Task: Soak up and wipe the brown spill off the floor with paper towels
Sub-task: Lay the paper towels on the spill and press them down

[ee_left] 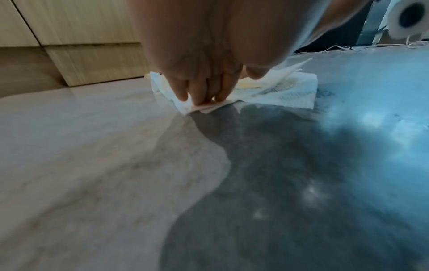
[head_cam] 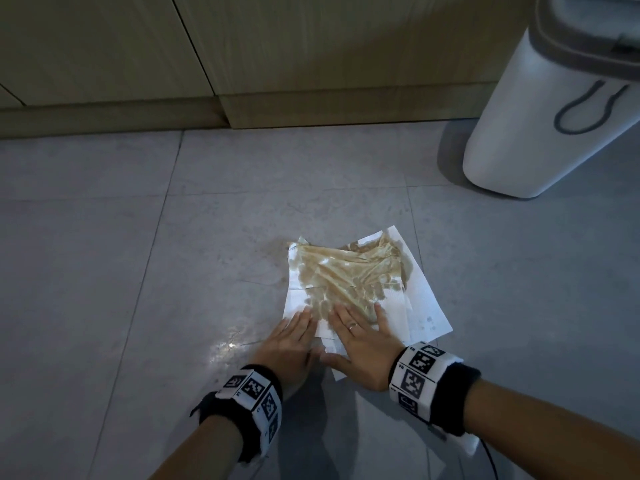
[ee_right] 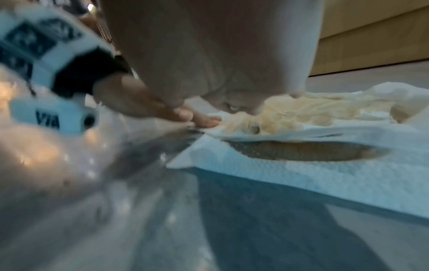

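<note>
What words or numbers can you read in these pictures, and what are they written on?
"VIA": on the white camera unit strapped at the left wrist, seen from the right wrist view.
Square black-and-white code patterns on the left wristband and right wristband: tiny characters beside them, too small to read.
Grey loop outline on the white bin: a drawing, not letters.
Paper towels: no writing.

A white bin [head_cam: 540,109] stands near wooden cabinets [head_cam: 242,46].
</note>
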A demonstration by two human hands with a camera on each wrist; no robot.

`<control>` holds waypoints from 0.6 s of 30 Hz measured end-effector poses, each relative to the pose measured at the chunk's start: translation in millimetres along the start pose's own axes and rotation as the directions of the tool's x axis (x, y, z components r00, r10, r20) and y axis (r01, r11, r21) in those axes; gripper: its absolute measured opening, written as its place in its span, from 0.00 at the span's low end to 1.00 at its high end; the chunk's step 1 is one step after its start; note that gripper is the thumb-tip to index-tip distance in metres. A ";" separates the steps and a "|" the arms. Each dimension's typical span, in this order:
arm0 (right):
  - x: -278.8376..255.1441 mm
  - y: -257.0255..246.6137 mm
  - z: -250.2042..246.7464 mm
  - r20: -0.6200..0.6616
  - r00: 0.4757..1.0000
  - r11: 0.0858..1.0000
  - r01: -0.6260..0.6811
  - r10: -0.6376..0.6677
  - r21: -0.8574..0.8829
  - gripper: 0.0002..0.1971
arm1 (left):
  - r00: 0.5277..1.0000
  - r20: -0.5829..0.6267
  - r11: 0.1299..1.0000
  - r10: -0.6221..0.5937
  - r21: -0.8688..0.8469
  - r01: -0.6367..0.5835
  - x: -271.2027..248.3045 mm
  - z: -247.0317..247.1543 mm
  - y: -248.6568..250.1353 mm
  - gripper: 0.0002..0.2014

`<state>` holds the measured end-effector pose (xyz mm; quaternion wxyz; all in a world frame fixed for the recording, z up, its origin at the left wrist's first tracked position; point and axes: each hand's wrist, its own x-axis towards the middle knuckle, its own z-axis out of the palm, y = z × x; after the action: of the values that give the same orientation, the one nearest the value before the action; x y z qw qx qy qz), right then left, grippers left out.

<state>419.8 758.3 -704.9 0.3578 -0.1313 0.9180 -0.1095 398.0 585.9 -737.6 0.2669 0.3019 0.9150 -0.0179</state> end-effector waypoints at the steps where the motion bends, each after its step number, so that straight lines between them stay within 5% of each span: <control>1: 2.1 -1.1 1.4 -0.018 1.000 1.000 0.008 -0.008 -0.025 0.52 | 1.000 -0.020 1.000 -0.007 0.009 0.007 -0.7 -5.8 1.0 0.41; 6: 6.4 -5.5 -3.3 0.058 0.997 0.999 -0.044 0.044 -0.008 0.48 | 0.998 0.042 0.988 0.045 -0.150 -0.038 3.2 -31.7 -3.5 0.24; 8: 4.3 -5.4 -6.4 -0.018 0.999 0.999 -0.036 0.037 0.033 0.51 | 0.999 -0.042 0.985 -0.010 -0.175 0.003 9.4 -40.8 -5.1 0.22; 11: -1.7 -3.3 -0.1 0.014 0.999 0.997 0.035 -0.034 -0.067 0.53 | 0.991 -0.102 0.984 -0.084 -0.168 0.066 16.1 -47.8 -3.2 0.25; 15: -2.5 -2.1 -3.8 0.034 0.999 0.998 0.021 -0.019 -0.064 0.54 | 0.992 0.089 0.991 -0.085 -0.097 0.093 18.9 -52.9 1.0 0.33; 18: -3.8 -13.9 7.1 -0.012 0.996 0.974 0.087 -0.092 -0.208 0.42 | 0.987 0.143 0.992 -0.070 -0.096 0.084 21.0 -65.0 -3.9 0.34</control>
<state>429.6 745.7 -703.5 0.3270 -0.2080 0.9213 -0.0307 350.6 606.7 -692.9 0.3443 0.2503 0.9049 -0.0024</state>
